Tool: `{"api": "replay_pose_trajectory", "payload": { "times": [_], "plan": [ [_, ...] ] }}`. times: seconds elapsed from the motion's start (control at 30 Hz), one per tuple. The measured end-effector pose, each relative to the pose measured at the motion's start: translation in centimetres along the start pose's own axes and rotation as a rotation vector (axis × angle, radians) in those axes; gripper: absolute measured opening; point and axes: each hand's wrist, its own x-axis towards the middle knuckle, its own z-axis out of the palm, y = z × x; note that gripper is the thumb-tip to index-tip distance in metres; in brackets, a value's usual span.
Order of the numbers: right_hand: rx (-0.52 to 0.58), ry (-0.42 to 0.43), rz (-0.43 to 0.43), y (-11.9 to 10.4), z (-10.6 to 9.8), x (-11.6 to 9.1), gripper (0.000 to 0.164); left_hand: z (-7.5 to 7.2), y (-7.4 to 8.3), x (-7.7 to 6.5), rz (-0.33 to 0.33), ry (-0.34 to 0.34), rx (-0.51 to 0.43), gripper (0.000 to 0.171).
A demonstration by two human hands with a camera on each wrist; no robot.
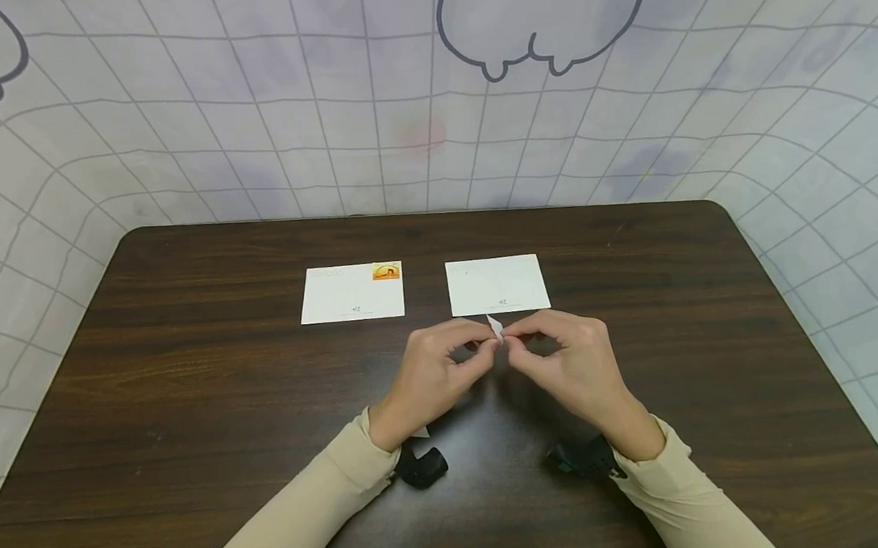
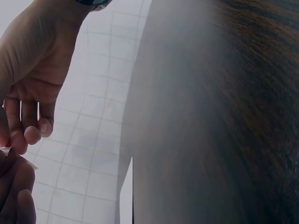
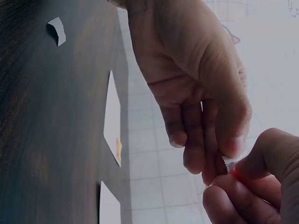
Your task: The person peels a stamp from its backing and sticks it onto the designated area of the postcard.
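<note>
White and small, the thin paper piece with a toothed edge (image 3: pixel 227 164) is held up between your two hands, in front of the blank-cornered white rectangular card (image 1: pixel 497 286) on the dark brown wood-grained table (image 1: pixel 187 426). Your left hand (image 1: pixel 432 372) pinches it between thumb and forefinger; your right hand (image 1: pixel 579 366) pinches it likewise from the other side, the fingertips of the two nearly meeting. The right wrist view shows an orange-red tint at the pinch, so the piece is probably a stamp on its backing, and the step in hand probably the parting of the two layers; whether they have begun to part cannot be told. For comparison, note the white rectangular card to the left (image 1: pixel 336 301), which bears an orange-and-yellow stamp (image 1: pixel 386 270) in its upper right corner. A curled white paper scrap (image 3: pixel 59 31) lies near your left wrist.

To work well, start at one corner, bend the backing away rather than the stamp, and draw slowly and low. Keep your fingertips on the toothed margin: pressing the gummed face could spoil its hold, and a hasty pull could crease or tear it.
</note>
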Motion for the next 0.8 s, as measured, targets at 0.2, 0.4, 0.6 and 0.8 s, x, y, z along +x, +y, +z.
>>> {"api": "replay_pose_trajectory", "payload": {
  "times": [0.2, 0.4, 0.6, 0.8],
  "plan": [
    [0.024, 0.015, 0.013, -0.26, -0.05, 0.03, 0.019, -0.02, -0.09, -0.07, -0.005, 0.007, -0.033, 0.010],
    [0.037, 0.022, 0.014, -0.45, -0.16, 0.08, 0.020, -0.12, 0.07, -0.03, -0.001, 0.006, -0.040, 0.010],
    [0.019, 0.018, -0.001, -0.61, -0.24, 0.20, 0.019, -0.20, 0.41, 0.12, 0.003, 0.000, -0.043, 0.010],
    [0.019, 0.031, -0.022, -0.75, -0.31, 0.43, 0.020, -0.18, 0.57, 0.21, 0.014, 0.006, -0.034, 0.009]
  ]
}}
